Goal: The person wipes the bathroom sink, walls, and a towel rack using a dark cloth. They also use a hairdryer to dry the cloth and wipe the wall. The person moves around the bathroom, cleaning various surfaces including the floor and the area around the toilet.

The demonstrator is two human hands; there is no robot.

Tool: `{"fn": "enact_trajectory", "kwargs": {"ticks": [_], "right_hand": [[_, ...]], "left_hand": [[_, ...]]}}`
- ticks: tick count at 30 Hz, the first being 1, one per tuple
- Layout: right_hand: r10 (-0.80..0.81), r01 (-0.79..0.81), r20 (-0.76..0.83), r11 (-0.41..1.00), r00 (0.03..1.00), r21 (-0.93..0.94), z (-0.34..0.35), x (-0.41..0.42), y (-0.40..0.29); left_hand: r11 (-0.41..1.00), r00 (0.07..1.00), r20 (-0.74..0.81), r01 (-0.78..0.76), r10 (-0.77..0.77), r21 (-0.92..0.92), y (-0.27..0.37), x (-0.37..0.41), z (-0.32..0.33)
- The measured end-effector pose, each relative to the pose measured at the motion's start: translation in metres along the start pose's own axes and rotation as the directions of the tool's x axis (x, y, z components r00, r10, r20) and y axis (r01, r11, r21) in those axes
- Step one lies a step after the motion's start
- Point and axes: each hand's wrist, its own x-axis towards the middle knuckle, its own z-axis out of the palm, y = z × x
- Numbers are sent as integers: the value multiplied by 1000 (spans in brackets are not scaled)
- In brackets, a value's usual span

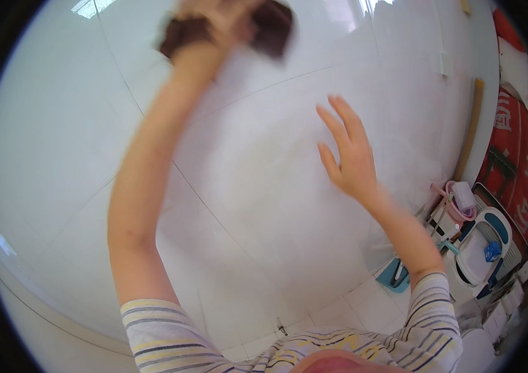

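At the top of the view, my left hand (229, 21) is blurred, reaching up along a glossy white tiled wall (264, 177). It holds a dark brown cloth (271, 29), which shows on both sides of the hand. Whether the cloth lies flat on the wall is hard to tell through the blur. Lower and to the right, my right hand (351, 156) holds nothing. Its visible fingers are apart and point up and left, in front of the wall; contact with the wall cannot be made out.
At right, a white and blue chair (478, 256) carries a small blue packet (492, 252). A pink basin (462, 205) and a teal dustpan (393, 277) are close by. Behind hangs a red banner (520, 158) bearing writing. A wooden strip (469, 130) runs along the wall's right side.
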Motion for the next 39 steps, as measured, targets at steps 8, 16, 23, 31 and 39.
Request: {"fn": "enact_trajectory", "kwargs": {"ticks": [8,16,23,31,39], "right_hand": [[-28,110,-410,978,912,177,29,185,17],[-196,290,-280,891,940,348,52,93,46],[-419,435,-165,897,893,76,60,85,97],[-313,307,-314,949,896,-69,-21,272,183],[-225,232,-93,970,970,71,1,-43,239]], "left_hand": [[971,937,-286,231,-203,68,-39,70,42],[685,981,-56,88,-185,-723,87,-21,49],[897,991,-123,-10,-50,-442,105,-38,64],[993,935,-343,110,-86,48,63,176,116],[929,970,237,133,-51,-345,279,-30,134]]}}
